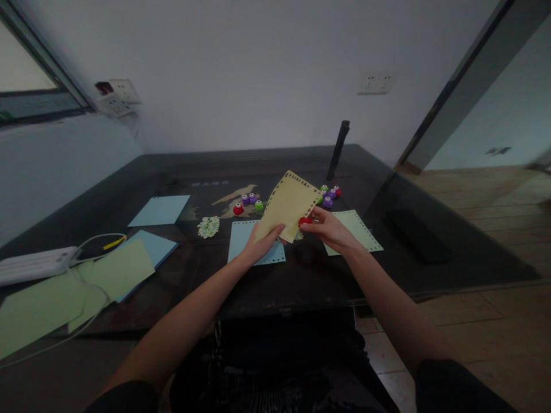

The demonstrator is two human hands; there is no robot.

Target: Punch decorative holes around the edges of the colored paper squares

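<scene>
My left hand (262, 242) grips the lower edge of a yellow paper sheet (290, 207), which is tilted up above the table. Small cut-outs run along the sheet's top, left and right edges. Closed around a small red craft punch (305, 221), my right hand (329, 228) is at the sheet's lower right edge. Whether the punch is clamped on the paper, I cannot make out. Under my left hand lies a blue sheet (241, 241) with punched edges. A pale green punched sheet (353, 232) is beneath and right of my right hand.
Several purple, green and red punches (328, 201) stand behind the sheet, with more punches (246, 201) to the left. Paper bits (209, 227) lie nearby. At left are blue paper (161, 210), green sheets (112, 269) and a white power strip (38, 265). A black stick (338, 150) stands at the back.
</scene>
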